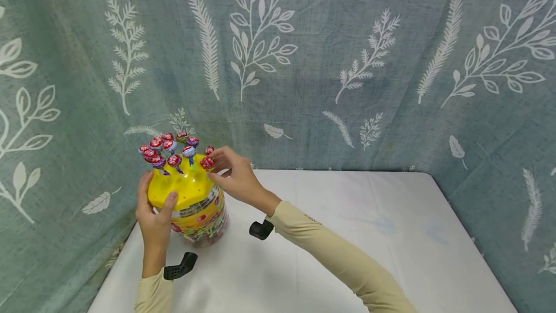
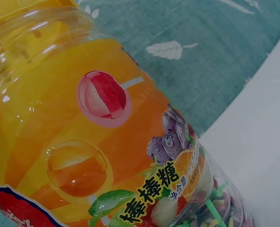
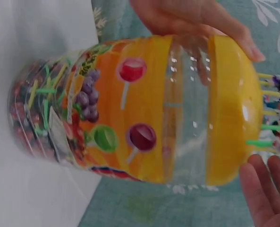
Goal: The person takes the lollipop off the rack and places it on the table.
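Observation:
A clear plastic jar with a yellow lid stands at the left of the table, its printed label filling the left wrist view. Several wrapped lollipops stick up out of the lid. My left hand grips the jar at the lid, thumb on the near side and fingers round the left. On the lid's right edge, my right hand pinches a red-wrapped lollipop. Its green stick meets the lid in the right wrist view; whether it sits in a hole I cannot tell.
More lollipops lie inside the bottom of the jar. A white cloth covers the table. Behind and beside it hangs a green curtain with white leaf prints. Each wrist wears a black camera mount.

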Demonstrator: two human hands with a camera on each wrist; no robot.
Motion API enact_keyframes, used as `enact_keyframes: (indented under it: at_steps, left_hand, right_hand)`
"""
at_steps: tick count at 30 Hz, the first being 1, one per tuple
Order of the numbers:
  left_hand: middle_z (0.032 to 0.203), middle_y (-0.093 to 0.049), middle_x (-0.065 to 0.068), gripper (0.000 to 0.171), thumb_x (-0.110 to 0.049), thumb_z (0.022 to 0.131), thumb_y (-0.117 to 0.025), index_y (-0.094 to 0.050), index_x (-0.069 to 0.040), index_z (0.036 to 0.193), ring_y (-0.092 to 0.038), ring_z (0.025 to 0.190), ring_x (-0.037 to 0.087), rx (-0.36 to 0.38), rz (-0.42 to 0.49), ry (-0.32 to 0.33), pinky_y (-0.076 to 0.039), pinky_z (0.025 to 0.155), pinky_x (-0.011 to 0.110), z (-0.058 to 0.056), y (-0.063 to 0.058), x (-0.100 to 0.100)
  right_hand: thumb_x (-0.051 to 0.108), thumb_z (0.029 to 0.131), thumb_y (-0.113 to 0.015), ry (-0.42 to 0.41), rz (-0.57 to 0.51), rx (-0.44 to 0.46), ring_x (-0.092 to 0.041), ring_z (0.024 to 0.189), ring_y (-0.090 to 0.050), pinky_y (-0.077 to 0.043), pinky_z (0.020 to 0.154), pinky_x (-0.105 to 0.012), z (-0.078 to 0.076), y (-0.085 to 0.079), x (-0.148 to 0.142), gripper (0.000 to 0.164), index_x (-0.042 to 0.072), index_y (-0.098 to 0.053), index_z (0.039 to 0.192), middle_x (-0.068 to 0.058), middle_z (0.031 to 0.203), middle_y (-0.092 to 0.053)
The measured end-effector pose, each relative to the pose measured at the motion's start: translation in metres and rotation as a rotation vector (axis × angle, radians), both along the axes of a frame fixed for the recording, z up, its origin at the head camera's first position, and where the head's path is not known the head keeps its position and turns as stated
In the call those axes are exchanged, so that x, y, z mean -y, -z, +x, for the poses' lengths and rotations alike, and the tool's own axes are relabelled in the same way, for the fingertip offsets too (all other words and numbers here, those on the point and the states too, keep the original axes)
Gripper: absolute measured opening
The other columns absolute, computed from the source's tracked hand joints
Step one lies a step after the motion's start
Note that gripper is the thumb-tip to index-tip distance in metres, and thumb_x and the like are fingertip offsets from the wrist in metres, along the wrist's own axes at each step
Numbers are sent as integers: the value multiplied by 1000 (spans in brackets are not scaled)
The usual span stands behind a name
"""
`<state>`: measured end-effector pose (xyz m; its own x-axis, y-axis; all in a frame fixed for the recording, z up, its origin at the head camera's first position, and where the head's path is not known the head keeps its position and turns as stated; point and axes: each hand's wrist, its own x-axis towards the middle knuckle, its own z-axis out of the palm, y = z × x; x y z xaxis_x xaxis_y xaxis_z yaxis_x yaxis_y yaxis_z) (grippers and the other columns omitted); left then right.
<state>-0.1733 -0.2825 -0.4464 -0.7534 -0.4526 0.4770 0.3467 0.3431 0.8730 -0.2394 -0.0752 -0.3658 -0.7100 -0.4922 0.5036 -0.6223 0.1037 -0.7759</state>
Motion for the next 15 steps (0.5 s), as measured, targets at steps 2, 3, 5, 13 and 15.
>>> enact_keyframes:
  at_steps: [2,3,5,13,15]
  left_hand:
    - [149,-32,-5,66,-17,86,-62,-36,-25,146,-38,129,17,-9,0,-5,-31,106,31,0,0,0]
    - [149,-32,-5,66,-17,85,-62,-36,-25,146,-38,129,17,-16,-2,-8,-31,106,31,-1,0,0]
    - [149,-33,-5,65,-17,85,-62,-37,-24,145,-38,129,17,-27,-4,-9,-30,107,32,-1,0,0]
    - [149,-33,-4,65,-16,85,-61,-38,-24,145,-38,129,17,-47,8,-2,-29,107,31,-2,4,-1]
    - [149,-32,-2,65,-16,84,-61,-38,-22,145,-38,129,18,-55,6,-2,-29,107,30,-3,5,0]
  right_hand:
    - [4,86,-65,4,-21,-7,-5,82,-60,-50,72,-21,0,2,6,34,10,-51,117,-5,101,-66]
    - [4,86,-64,7,-29,-14,-5,81,-60,-50,71,-20,0,4,8,34,9,-51,117,-4,99,-66]
    - [3,86,-64,19,-46,-26,-5,80,-59,-50,70,-20,0,7,11,33,9,-51,116,-4,96,-66]
    - [-2,85,-63,56,-97,-29,-19,77,-61,-51,70,-22,6,18,14,34,3,-51,116,-12,89,-65]
    - [-5,84,-62,53,-117,-32,-26,78,-62,-51,71,-23,14,9,11,33,-1,-50,115,-17,89,-65]
